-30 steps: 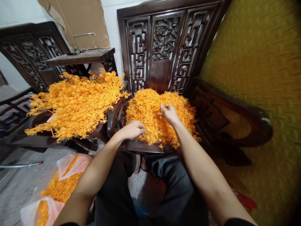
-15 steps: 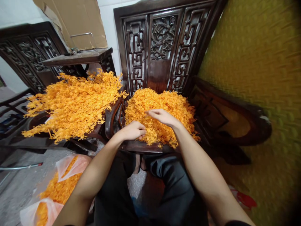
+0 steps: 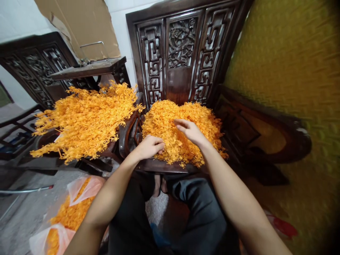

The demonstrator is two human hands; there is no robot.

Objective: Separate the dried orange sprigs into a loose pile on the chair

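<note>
A heap of orange plastic flower pieces fills the seat of the dark carved wooden chair in front of me. At the heap's front left edge is my left hand, its fingers curled together against the orange pieces. What those fingers hold, if anything, is hidden. Over the middle of the heap I see my right hand, palm down, with its fingers stretched out and slightly apart. Nothing shows in it.
Bundled orange flower sprigs lie on another chair at left. Below them, a translucent bag of orange pieces stands on the floor. A small wooden table sits between the chairs, with cardboard behind. A yellow textured surface borders the right.
My right hand has moved a little to the right over the heap, away from my left hand. My left hand stays curled at the front left edge. The view has shifted slightly.
</note>
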